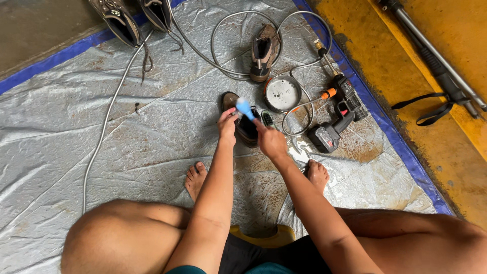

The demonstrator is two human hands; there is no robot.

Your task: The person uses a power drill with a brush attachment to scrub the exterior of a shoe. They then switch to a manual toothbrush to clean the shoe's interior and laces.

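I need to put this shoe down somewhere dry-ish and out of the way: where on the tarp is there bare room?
The widest bare stretch of tarp lies left of the thin hose, below the two shoes at the top. A smaller patch sits right of the spray gun, before the blue edge. Around the held shoe, round lid and coiled hose it is crowded.

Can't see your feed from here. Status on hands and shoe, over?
Left hand steadies brown shoe on tarp. Right hand holds blue brush on it. Hose, round lid close beside.
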